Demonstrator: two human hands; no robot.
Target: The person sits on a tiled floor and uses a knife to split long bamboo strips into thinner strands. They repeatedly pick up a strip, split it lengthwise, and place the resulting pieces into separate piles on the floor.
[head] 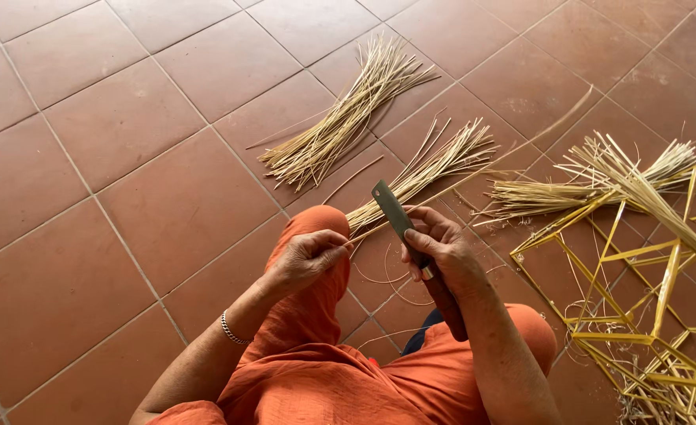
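Seated on tiles, left hand [309, 256] pinching a thin strip [361, 234], right hand [441, 250] clenched around knife [395, 214] pointing to eleven o'clock; blade near fingers, likely nicking them on slipping.

Soft even daylight, faint shadows, no glare; sharp focus, slight wide-angle bending at edges.

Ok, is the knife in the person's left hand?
No, the dark-bladed knife is gripped in the right hand, while the left hand pinches a thin strip between its fingers.
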